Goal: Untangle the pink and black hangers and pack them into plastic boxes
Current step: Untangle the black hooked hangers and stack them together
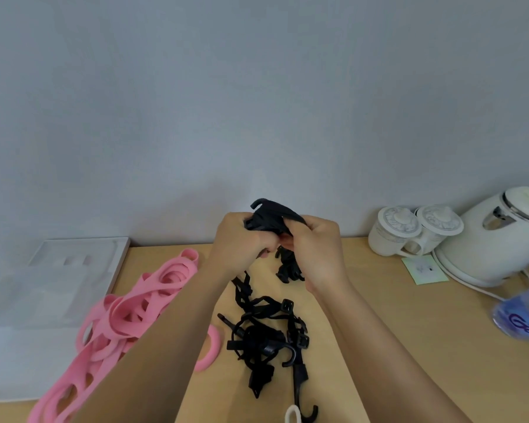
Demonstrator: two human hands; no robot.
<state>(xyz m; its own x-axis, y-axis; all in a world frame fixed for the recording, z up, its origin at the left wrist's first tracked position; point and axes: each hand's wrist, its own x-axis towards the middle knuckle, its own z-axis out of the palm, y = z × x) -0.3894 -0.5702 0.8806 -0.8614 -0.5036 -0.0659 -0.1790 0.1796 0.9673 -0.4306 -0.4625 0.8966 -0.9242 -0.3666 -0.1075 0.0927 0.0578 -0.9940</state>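
Left hand (239,239) and right hand (316,244) grip one black bundle (272,216); another black tangle (264,334) lies beneath, pink tangle (129,309) left, two cups (393,236) and kettle (492,242) right.

Pink hangers (129,306), black hangers (266,331), white kettle (495,239) (grey-patterned lids (419,221) on the white cups), tan table (364,300).

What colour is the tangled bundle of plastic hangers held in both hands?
Black; the tangled hanger bundle shows best in the head view.

L hand (242,239), R hand (315,248) raised, gripping
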